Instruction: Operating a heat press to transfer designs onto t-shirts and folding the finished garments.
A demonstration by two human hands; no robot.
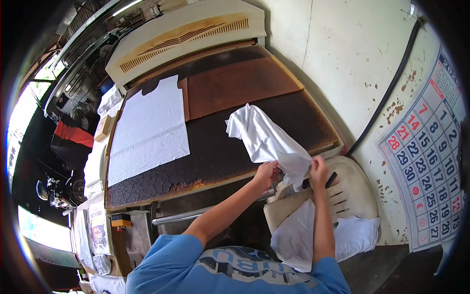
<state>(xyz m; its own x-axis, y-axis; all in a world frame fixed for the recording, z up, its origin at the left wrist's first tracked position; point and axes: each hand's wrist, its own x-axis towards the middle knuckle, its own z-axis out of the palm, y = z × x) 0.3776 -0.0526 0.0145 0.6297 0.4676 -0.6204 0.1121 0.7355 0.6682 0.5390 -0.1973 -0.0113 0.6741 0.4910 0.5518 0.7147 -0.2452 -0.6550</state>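
Observation:
A loose, wrinkled piece of white fabric (pixel 267 134) stretches from the dark, worn machine bed (pixel 220 147) toward me. My left hand (pixel 267 174) is closed on its near left edge, at the front rim of the bed. The fabric's near right corner is pinched in my right hand (pixel 319 171), above a beige plastic chair (pixel 355 183). To the left, a white shirt-shaped fabric panel (pixel 152 130) lies flat on the bed, its curved cut-out at the far end. Beyond the held fabric rests a reddish-brown sheet (pixel 240 88).
More white fabric (pixel 296 235) drapes over the chair, with another white bundle (pixel 357 235) beside it. A metal bar (pixel 183 216) runs along the bed's front. A cream vented hood (pixel 186 39) closes the far side. At right, a wall calendar (pixel 426 161) hangs near a black cable (pixel 389 93).

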